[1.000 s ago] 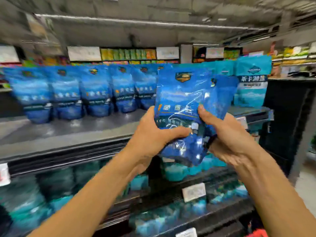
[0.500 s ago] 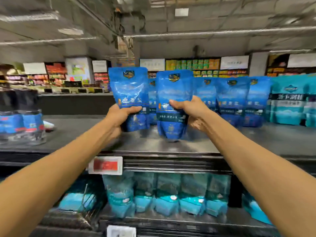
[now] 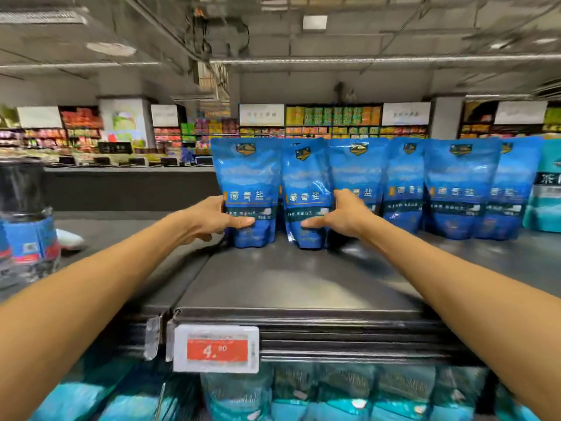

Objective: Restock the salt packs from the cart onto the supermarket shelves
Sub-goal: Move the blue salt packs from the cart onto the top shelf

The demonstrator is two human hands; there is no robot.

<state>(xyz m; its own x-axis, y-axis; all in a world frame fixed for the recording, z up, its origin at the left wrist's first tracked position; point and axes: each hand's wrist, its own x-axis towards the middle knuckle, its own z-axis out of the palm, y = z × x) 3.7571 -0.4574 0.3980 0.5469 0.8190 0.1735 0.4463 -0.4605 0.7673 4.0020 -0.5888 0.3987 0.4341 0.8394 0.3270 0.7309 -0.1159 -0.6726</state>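
While our left hand point(image 3: 209, 221) grips one pack point(image 3: 247, 192) and our right hand point(image 3: 340, 218) grips another point(image 3: 305, 196), fingers curled round each, both stand on the shelf point(image 3: 288, 281) at twelve o'clock, beside the row point(image 3: 449, 189). If we let go too soon, we judge the soft packs could slump forward, or knock the row at two o'clock.

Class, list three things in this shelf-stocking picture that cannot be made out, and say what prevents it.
1. Head view: the teal pack at far right is cut off by the frame edge.
2. Head view: the lower-shelf packs are blurred; their labels are unreadable.
3. Head view: the right hand covers part of the print on the blue pack behind it.
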